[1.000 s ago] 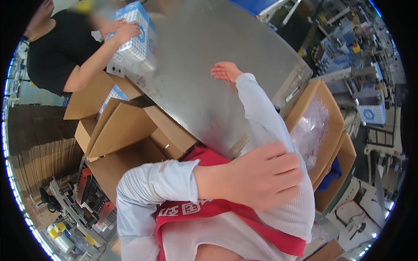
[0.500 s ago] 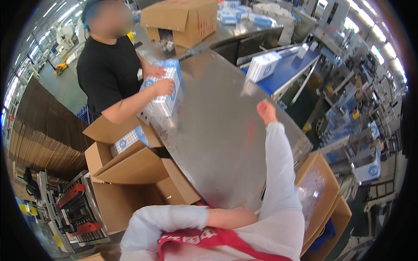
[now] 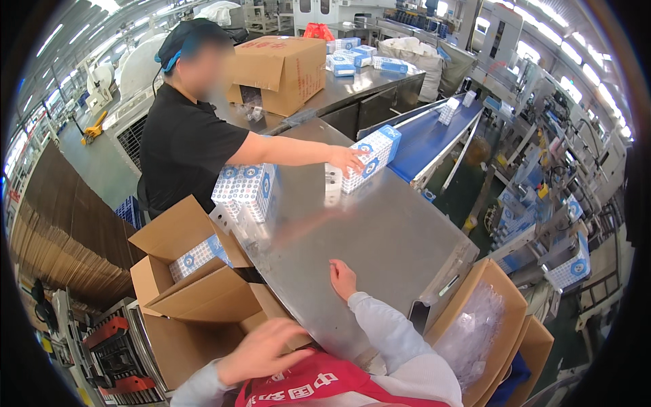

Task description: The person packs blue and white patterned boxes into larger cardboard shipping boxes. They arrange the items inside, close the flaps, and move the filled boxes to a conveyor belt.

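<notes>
My left hand [image 3: 268, 349] is raised in front of my red apron [image 3: 305, 386], beside an open cardboard box [image 3: 203, 292]. Its fingers are stretched out and slightly blurred, with nothing in them. Above the near part of the metal table [image 3: 305, 271], my right hand [image 3: 342, 278] is curled closed and appears to hold nothing. Across the table a co-worker in black [image 3: 190, 136] has one hand [image 3: 346, 159] on a blue-and-white patterned pack [image 3: 376, 156] near the conveyor's end. More such packs [image 3: 251, 190] stand together by the co-worker's body.
A blue conveyor belt [image 3: 434, 146] meets the table at far right, carrying small packs. Behind the left box is another open box [image 3: 169, 251] with a pack inside. A carton of clear plastic [image 3: 481, 325] stands at right. Flattened cardboard [image 3: 68, 217] is stacked at far left.
My right hand has drawn back from near the conveyor toward me, and my left has risen and spread. The co-worker has reached across to a pack by the conveyor. My view has shifted.
</notes>
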### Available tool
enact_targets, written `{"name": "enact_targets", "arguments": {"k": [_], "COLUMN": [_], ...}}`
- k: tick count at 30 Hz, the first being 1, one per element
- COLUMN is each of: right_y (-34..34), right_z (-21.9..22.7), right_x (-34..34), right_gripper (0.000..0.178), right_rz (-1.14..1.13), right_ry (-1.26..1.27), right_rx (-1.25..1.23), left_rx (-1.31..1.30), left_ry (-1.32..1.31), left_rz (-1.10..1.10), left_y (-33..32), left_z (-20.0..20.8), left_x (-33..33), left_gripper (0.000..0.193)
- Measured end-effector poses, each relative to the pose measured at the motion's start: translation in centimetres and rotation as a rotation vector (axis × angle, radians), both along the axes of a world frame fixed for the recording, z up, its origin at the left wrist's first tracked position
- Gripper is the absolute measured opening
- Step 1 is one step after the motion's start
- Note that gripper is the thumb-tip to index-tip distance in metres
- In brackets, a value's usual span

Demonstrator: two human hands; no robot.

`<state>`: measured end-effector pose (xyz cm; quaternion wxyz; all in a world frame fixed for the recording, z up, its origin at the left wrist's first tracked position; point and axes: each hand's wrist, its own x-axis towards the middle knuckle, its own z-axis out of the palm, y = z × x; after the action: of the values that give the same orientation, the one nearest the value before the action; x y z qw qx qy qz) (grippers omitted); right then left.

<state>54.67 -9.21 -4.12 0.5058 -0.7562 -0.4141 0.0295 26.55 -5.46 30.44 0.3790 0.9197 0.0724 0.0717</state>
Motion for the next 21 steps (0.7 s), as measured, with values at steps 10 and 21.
{"name": "enact_targets", "arguments": {"k": [10,21], "right_y": [1.6,3.4], "right_z": [9.1,2.3], "right_x": [-10.7,-18.6], "right_gripper": [0.046,0.078], "right_rz": [0.598,0.659], "right_ry": [0.398,-0.332], "right_rx": [-0.346,-0.468], "left_rx": [0.197,0.174], "left_ry": [0.383,0.324], "left_rz": [0.538,0.506], "left_y": [-5.1,-7.6], "left_z": [-12.7,-15.3], "left_x": [-18.5,-17.7], "left_gripper": [0.023,0.02]}}
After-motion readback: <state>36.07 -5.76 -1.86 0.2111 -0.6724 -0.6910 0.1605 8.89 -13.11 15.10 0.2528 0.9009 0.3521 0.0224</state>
